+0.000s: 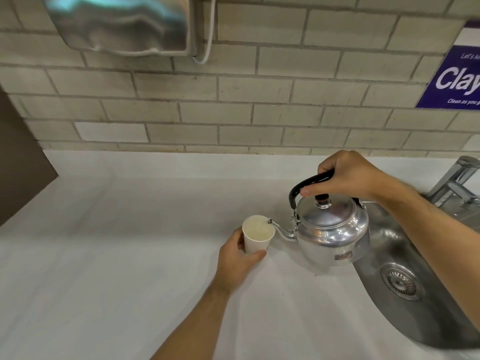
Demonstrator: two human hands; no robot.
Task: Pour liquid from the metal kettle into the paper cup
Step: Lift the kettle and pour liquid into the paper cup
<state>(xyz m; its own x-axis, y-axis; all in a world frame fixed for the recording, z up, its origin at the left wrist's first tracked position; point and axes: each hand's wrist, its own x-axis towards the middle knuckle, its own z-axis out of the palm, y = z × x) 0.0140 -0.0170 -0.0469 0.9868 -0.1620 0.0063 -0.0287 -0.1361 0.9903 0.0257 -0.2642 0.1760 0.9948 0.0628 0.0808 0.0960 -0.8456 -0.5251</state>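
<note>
Right hand [348,178] wrapped tight around the black handle [302,189] of the metal kettle [333,233], thumb on the near side, fingers curled over the top. Kettle tipped toward 9 o'clock, lifted off the white countertop [117,255], body partly over the sink edge. Lid on, black knob [321,198] just under the gripping hand. Spout [281,229] tip sits right at the rim of the paper cup [258,233], on the cup's 3 o'clock side; whether it touches the rim, cannot tell.

Left hand [239,261] clasps the paper cup from its 7 o'clock side, thumb across the near wall, fingers around the far-left side. Cup upright, whitish inside, liquid level hard to read. Cannot tell whether the cup rests on the countertop.

Steel sink [415,320] at 4 o'clock from the kettle, drain strainer [398,280] visible. Chrome tap [457,183] at 2 o'clock. Tiled wall [233,100] at 12 o'clock, with a steel wall dispenser [124,24] at 11 o'clock and a purple sign [452,79] at 1 o'clock, cut off by the frame.
</note>
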